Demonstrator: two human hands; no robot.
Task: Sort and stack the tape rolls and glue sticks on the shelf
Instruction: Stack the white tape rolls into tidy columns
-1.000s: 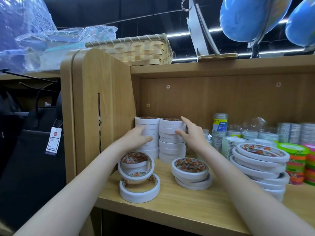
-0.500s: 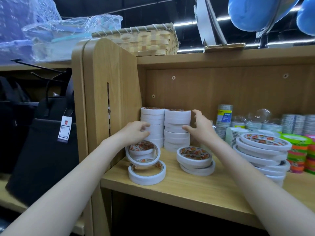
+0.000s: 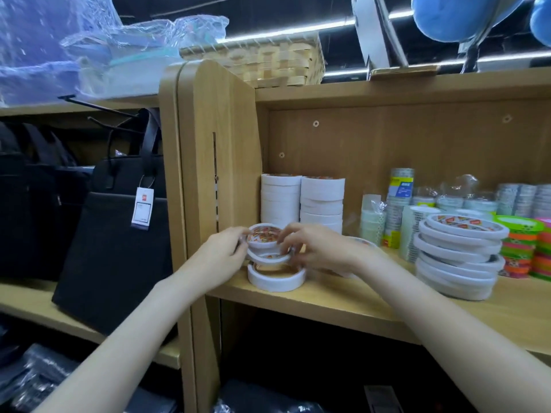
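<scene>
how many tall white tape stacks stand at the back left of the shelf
2: left stack by the side panel, right stack touching it. Hands hide their bases.

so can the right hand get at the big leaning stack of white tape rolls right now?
Probably not at once: the right hand grips the small tape rolls together with the left hand. The path to the leaning stack looks unobstructed.

Both hands are motion-blurred; the left hand (image 3: 222,255) and right hand (image 3: 316,248) cover the sides of the small tape rolls (image 3: 265,245) between their fingers, so the exact grip cannot be told; a tape roll (image 3: 362,242) behind the right fingers is mostly hidden; label print on the clear tape packs (image 3: 401,189) beyond the fingers is too small to read; the coloured tape stack (image 3: 524,245) is cut by the right edge.
</scene>
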